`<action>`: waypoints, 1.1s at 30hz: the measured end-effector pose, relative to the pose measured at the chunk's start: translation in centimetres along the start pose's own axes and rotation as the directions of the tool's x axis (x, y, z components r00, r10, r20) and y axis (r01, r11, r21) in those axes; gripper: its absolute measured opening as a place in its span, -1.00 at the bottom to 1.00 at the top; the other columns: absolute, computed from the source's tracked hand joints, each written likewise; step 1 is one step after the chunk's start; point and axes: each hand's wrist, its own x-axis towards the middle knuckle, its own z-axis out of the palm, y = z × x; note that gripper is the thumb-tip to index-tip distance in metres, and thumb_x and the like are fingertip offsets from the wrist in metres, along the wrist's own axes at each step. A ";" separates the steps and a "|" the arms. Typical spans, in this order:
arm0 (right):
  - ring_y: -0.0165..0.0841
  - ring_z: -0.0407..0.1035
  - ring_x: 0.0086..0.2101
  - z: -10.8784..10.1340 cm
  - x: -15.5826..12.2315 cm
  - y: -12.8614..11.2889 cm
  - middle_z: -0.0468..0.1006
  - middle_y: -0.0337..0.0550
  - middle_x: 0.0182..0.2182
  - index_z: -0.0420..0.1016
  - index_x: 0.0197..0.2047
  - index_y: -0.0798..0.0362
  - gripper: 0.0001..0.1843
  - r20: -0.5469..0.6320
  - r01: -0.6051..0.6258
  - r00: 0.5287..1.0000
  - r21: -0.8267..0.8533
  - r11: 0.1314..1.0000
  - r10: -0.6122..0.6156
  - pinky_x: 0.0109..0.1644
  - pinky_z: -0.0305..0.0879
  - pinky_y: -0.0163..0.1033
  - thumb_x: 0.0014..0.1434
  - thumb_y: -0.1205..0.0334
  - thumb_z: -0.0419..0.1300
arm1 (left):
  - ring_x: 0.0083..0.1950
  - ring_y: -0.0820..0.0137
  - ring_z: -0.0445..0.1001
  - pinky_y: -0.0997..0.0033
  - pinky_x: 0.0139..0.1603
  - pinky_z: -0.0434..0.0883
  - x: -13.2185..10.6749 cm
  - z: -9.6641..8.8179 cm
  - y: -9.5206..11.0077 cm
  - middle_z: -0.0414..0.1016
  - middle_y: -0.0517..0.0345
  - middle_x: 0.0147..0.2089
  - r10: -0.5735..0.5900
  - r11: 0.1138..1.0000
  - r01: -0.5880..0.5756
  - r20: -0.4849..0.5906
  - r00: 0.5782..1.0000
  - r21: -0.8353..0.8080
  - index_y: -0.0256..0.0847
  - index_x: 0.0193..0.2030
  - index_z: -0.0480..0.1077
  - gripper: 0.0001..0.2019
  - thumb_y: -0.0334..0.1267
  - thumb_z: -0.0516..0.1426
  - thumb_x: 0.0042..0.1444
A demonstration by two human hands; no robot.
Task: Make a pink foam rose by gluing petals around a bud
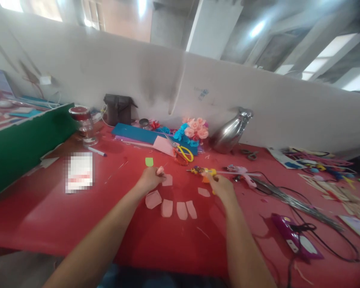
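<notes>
My left hand (150,179) is closed in a pinch on a small pink rolled piece (160,171) just above the red table (48,216). My right hand (222,186) is curled over the table near a yellow-handled tool (202,171); what its fingers hold is hidden. Between and below the hands lie several pink petal-shaped cutouts (167,208). A pink glue gun (243,174) rests just right of my right hand.
Scissors with yellow and orange handles (183,154), blue and pink sheets (138,134), paper flowers (195,130), a steel flask (231,134), a jar (84,122), a dark pouch (118,109), thin wires (288,198), a purple device (294,236), a green board (24,144).
</notes>
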 end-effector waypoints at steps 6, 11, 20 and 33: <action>-0.19 0.38 -0.17 0.7 -3.8 -5.1 0.53 0.02 -0.25 0.50 -0.26 0.08 -0.71 -0.090 0.492 0.866 -0.020 0.871 -0.491 -0.02 0.20 -0.10 0.06 0.06 0.14 | -0.47 0.43 0.33 0.44 -0.38 0.23 -0.3 0.2 0.7 0.39 0.19 -0.57 0.052 0.998 -0.052 0.010 0.999 -0.046 -0.25 -0.60 0.37 -0.95 -0.35 0.17 -0.22; -0.25 0.41 -0.24 2.9 -5.6 -9.5 0.58 -0.10 -0.31 0.54 -0.34 0.03 -0.77 0.110 0.582 0.779 0.241 0.776 -0.618 -0.11 0.23 -0.17 0.06 0.08 0.15 | -0.48 0.46 0.29 0.46 -0.41 0.21 -0.2 0.5 0.0 0.35 0.21 -0.56 0.133 0.987 -0.130 0.024 0.991 -0.090 -0.27 -0.59 0.35 -0.92 -0.32 0.15 -0.18; -0.32 0.38 -0.45 2.0 -3.8 -10.0 0.58 -0.17 -0.48 0.59 -0.33 0.08 -0.69 -0.201 0.259 0.966 0.729 0.634 -0.163 -0.35 0.23 -0.26 -0.05 0.03 0.22 | -0.39 0.47 0.24 0.49 -0.37 0.22 -1.2 0.7 1.3 0.30 0.20 -0.39 0.160 0.987 -0.160 -0.020 0.987 0.035 -0.25 -0.28 0.35 -0.81 -0.32 0.15 -0.10; -0.35 0.39 -0.46 3.0 -5.5 -9.9 0.59 -0.19 -0.48 0.61 -0.31 0.06 -0.69 -0.252 0.277 0.960 0.795 0.540 -0.122 -0.36 0.27 -0.29 0.00 0.03 0.19 | -0.18 0.32 0.35 0.34 -0.11 0.25 -1.4 1.6 0.7 0.42 0.00 -0.23 0.233 0.969 -0.243 0.173 0.957 0.038 -0.29 -0.28 0.38 -0.74 -0.15 -0.01 0.12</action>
